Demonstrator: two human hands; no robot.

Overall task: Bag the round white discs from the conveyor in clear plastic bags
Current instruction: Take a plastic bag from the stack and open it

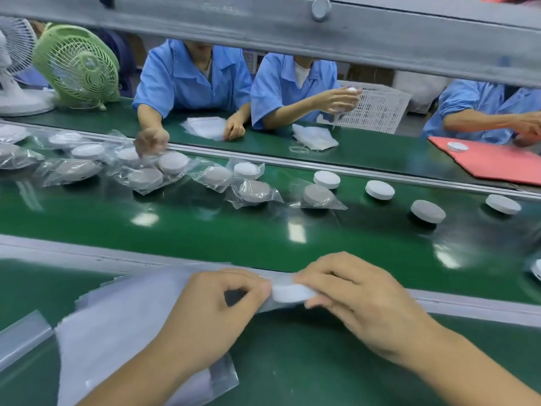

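My right hand grips a round white disc at the near rail of the conveyor. My left hand pinches the mouth of a clear plastic bag right beside the disc, which sits at the bag's opening. A stack of empty clear bags lies under my left forearm. Bare white discs ride the green belt at the right. Several bagged discs lie on the belt at centre and left.
Across the belt, people in blue shirts work with bags and discs. A green fan and a white fan stand far left. A white basket and a red folder are far right. A grey beam crosses overhead.
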